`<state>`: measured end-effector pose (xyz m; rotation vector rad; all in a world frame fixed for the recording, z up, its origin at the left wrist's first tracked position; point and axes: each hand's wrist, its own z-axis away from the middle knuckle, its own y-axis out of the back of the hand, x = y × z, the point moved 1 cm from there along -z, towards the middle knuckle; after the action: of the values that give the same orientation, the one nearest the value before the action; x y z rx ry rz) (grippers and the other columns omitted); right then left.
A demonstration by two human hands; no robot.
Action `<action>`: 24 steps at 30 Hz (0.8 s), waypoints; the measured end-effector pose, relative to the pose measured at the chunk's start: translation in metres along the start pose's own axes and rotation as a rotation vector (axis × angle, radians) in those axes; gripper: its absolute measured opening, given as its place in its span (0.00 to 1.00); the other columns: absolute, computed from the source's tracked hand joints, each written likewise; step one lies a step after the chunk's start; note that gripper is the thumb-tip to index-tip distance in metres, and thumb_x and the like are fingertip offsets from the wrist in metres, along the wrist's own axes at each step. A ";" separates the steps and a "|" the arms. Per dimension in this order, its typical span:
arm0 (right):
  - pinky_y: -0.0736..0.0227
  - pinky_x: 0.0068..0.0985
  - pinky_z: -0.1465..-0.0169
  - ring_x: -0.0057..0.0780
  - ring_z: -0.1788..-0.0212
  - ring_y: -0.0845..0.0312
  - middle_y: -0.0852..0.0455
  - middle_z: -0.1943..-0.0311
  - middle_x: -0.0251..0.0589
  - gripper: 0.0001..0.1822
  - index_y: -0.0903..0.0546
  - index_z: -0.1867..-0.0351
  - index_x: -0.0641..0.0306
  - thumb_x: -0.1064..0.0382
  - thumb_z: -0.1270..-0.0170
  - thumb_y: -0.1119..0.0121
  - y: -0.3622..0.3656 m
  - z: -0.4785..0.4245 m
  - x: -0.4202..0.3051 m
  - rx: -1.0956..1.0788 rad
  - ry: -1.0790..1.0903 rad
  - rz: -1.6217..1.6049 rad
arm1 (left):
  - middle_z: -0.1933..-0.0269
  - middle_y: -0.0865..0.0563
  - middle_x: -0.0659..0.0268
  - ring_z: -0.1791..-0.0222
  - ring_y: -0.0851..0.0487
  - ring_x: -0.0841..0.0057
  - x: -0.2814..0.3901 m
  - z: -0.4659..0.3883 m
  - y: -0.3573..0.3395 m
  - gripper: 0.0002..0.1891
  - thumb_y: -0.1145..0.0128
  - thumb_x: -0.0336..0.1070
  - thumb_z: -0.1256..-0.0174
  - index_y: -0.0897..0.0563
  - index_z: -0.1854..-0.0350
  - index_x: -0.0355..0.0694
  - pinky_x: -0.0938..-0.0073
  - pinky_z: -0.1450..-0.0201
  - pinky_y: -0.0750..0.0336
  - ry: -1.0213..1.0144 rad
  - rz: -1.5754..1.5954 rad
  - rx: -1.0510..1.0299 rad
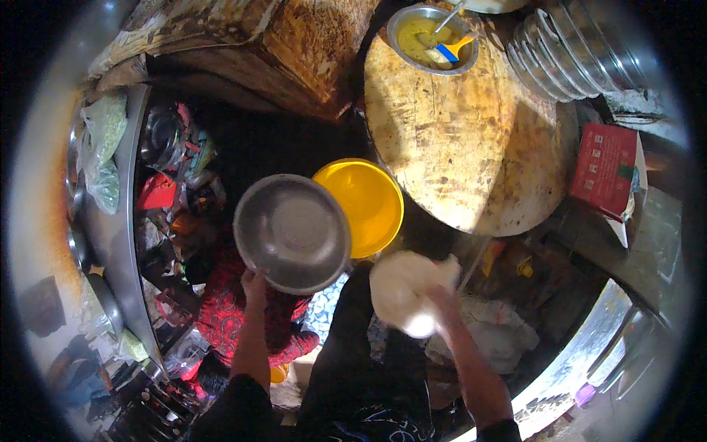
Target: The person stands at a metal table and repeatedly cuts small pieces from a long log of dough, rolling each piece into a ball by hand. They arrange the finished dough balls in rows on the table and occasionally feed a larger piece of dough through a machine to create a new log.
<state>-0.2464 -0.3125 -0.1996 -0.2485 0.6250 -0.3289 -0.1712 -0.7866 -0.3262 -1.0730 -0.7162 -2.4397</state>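
Note:
My left hand (254,284) grips the near rim of a wide grey metal basin (298,221). The basin is tilted so that its bare inside faces me, and it partly covers a yellow basin (374,207) behind it. To the right, my right hand (440,304) holds a pale, rounded lump that looks like dough (399,282). Motion blurs this lump, its lower edge is bright with sunlight, and some of my fingers are hard to make out. The lump hangs in front of my dark trousers, apart from both basins.
A thick round wooden board (458,138) carries a metal bowl (393,47) of yellowish liquid with a brush (455,51). Stacked metal basins (569,55) and a red carton (605,168) flank it. A person in a red patterned garment (221,315) is low at left, near a metal counter (119,237).

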 end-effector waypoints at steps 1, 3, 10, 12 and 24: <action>0.28 0.38 0.37 0.42 0.40 0.23 0.22 0.41 0.50 0.31 0.30 0.34 0.66 0.53 0.34 0.37 -0.020 -0.030 -0.003 -0.101 0.104 0.136 | 0.58 0.13 0.68 0.60 0.18 0.80 0.006 -0.002 0.007 0.13 0.40 0.29 0.38 0.16 0.51 0.35 0.74 0.58 0.23 0.008 -0.021 0.021; 0.26 0.36 0.38 0.45 0.38 0.24 0.23 0.40 0.58 0.36 0.31 0.34 0.70 0.50 0.37 0.35 -0.052 -0.075 -0.001 0.016 0.364 1.136 | 0.58 0.13 0.67 0.60 0.18 0.80 0.011 -0.006 0.005 0.13 0.39 0.30 0.38 0.16 0.51 0.35 0.74 0.58 0.23 0.044 0.024 0.023; 0.25 0.29 0.42 0.32 0.45 0.20 0.16 0.48 0.45 0.24 0.24 0.43 0.68 0.59 0.36 0.32 0.005 -0.034 0.083 -0.043 0.060 0.334 | 0.65 0.15 0.69 0.65 0.19 0.79 -0.044 -0.024 -0.112 0.11 0.36 0.33 0.41 0.15 0.56 0.37 0.74 0.63 0.25 0.202 0.157 -0.046; 0.26 0.28 0.42 0.29 0.43 0.21 0.17 0.46 0.44 0.22 0.22 0.44 0.69 0.58 0.35 0.32 0.058 -0.005 0.118 0.089 -0.112 0.467 | 0.67 0.15 0.69 0.68 0.19 0.78 -0.068 -0.030 -0.141 0.11 0.36 0.34 0.43 0.15 0.60 0.36 0.73 0.65 0.25 0.066 -0.025 -0.082; 0.21 0.30 0.55 0.29 0.61 0.14 0.10 0.61 0.44 0.25 0.15 0.50 0.64 0.44 0.35 0.37 0.165 0.174 0.205 0.573 -0.354 0.515 | 0.45 0.16 0.58 0.54 0.18 0.67 -0.072 -0.059 -0.133 0.40 0.32 0.48 0.38 0.34 0.29 0.31 0.68 0.51 0.25 -0.120 -0.569 -0.308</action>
<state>0.0525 -0.2146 -0.2247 0.3971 0.2095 0.0441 -0.2282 -0.7056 -0.4540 -1.2746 -0.7853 -3.0681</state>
